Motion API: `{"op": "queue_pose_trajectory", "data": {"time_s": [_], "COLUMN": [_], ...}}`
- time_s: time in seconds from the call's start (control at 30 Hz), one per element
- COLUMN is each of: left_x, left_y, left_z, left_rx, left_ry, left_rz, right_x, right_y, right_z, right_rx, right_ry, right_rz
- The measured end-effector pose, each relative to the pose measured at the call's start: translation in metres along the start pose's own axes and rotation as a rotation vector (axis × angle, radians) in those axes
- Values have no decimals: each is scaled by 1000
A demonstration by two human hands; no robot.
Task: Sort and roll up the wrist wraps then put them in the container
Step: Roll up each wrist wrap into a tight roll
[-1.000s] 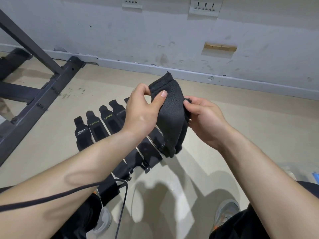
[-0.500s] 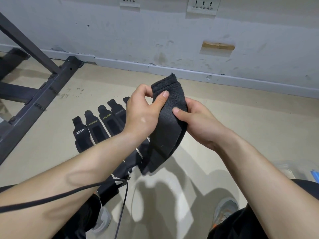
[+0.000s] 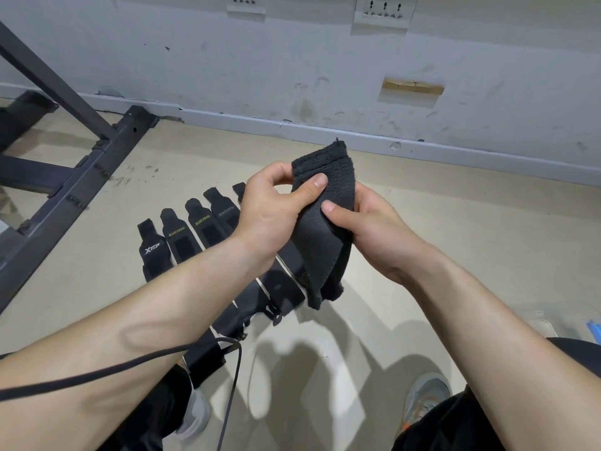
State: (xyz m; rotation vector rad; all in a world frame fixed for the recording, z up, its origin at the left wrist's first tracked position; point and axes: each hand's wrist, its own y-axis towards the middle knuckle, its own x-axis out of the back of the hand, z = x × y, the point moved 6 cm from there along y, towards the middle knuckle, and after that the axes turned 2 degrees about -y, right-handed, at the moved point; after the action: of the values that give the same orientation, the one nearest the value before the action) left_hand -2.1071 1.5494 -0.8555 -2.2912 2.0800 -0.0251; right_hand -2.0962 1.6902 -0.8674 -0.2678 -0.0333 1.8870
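Observation:
I hold a black fabric wrist wrap (image 3: 325, 242) in front of me above the floor, folded over on itself. My left hand (image 3: 273, 213) pinches its upper part, thumb on the front face. My right hand (image 3: 367, 232) grips its right side lower down, thumb pressed on the front. Its loose lower end hangs down. Several black wrist wraps (image 3: 192, 232) lie side by side in a row on the floor below, partly hidden by my left forearm. A clear plastic container (image 3: 540, 323) shows dimly at the right edge behind my right arm.
A dark metal rack frame (image 3: 81, 170) stands on the floor at the left. The grey wall and skirting run across the back. A black cable (image 3: 227, 385) hangs over my left arm. My shoes (image 3: 426, 402) are at the bottom.
My right thumb has come round onto the front of the wrap and slid lower. The wrap's lower part has folded closer against itself. Both hands stay in about the same place.

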Motion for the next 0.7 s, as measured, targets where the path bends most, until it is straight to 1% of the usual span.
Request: {"op": "queue_pose_trajectory", "data": {"time_s": [0.17, 0.27, 0.3, 0.37, 0.5, 0.53, 0.63, 0.7], "left_x": [-3, -2, -1, -4, -14, -15, -14, -16], "left_y": [-2, -4, -5, -5, -8, -10, -14, -19], "left_z": [0, 3, 6, 15, 45, 51, 66, 71], "left_rx": [1, 17, 25, 37, 168, 181, 232, 259], "left_ry": [-83, 6, 41, 96, 209, 255, 314, 389], "left_rz": [-22, -104, -103, -4, 402, 475, 590, 600], "right_x": [1, 5, 8, 14, 27, 30, 37, 42], "right_y": [-2, -2, -2, -1, -2, -3, -1, -1], "right_z": [3, 6, 8, 12, 19, 20, 20, 18], "right_rx": [46, 47, 43, 30, -19, -25, -56, -74], "right_ry": [17, 53, 78, 170, 403, 452, 565, 607], "right_rz": [-87, -126, -140, -160, -201, -212, -250, -280]}}
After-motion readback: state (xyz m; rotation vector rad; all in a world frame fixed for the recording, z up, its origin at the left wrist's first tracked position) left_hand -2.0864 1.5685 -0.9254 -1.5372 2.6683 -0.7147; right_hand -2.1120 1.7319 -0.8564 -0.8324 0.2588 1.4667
